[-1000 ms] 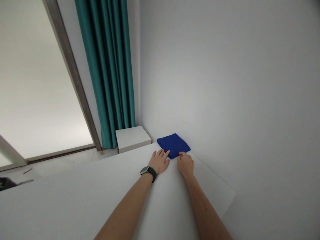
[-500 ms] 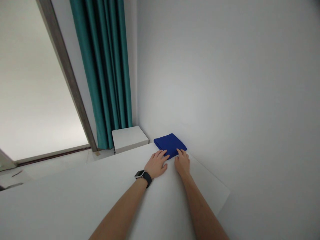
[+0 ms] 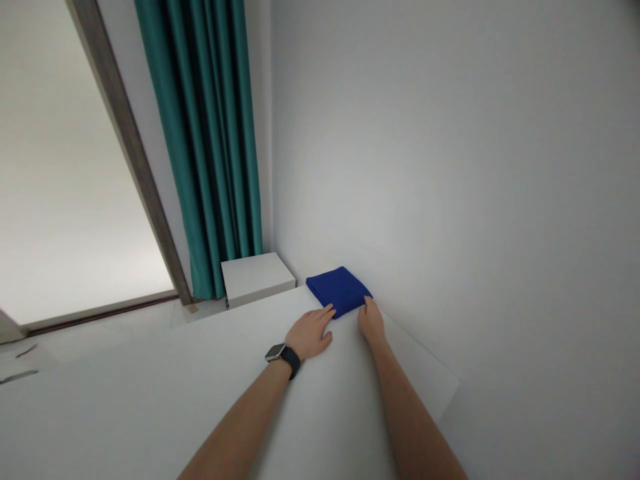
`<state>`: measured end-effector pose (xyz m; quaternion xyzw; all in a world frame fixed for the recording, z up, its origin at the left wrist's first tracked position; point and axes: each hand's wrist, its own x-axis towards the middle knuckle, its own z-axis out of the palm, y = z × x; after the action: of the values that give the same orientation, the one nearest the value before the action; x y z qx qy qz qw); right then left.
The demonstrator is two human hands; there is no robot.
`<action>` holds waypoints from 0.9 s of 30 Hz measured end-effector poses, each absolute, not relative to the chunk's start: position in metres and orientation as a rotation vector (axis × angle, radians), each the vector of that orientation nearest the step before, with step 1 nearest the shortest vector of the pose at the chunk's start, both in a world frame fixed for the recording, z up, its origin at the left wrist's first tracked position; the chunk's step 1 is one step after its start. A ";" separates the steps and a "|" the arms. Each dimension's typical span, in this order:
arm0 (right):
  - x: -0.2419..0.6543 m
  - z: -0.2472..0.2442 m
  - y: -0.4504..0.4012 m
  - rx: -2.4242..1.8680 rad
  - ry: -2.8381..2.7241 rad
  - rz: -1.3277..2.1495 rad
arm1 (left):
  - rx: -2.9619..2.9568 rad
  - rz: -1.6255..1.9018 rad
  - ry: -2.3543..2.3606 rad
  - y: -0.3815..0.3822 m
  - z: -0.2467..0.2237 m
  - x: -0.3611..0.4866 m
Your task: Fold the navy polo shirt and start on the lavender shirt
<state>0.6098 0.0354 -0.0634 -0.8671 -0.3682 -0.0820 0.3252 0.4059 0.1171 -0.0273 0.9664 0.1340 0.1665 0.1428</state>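
Observation:
A blue folded cloth lies flat on the white table, near its far edge by the wall. My left hand, with a dark watch on its wrist, rests palm down beside the cloth's near corner. Its fingers are stretched out and the fingertips touch the cloth's edge. At the right corner of the cloth, my right hand has its fingers bent together, pinching that corner; the other fingers are curled under and partly hidden.
A white box-like surface stands just past the table's far edge, below the green curtain. The pale wall runs along the table's right side. A brown-framed window or door is at the left.
My right hand has slid slightly right, from the cloth's near edge to its right corner. My left fingers have drawn back a little and closer together. The cloth has hardly moved.

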 end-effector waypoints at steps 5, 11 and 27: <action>0.612 -0.065 0.036 -2.261 -0.982 -0.225 | 2.789 0.444 0.384 0.118 -0.029 0.406; 0.606 -0.063 0.035 -2.278 -1.018 -0.197 | 2.788 0.426 0.365 0.118 -0.027 0.405; 0.574 -0.060 0.035 -2.202 -1.134 -0.237 | 2.788 0.478 0.418 0.119 -0.027 0.406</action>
<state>0.5744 0.0351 -0.0601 -0.8382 -0.4316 -0.0901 0.3211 0.4056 0.1187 -0.0271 0.9654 0.1448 0.1654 0.1404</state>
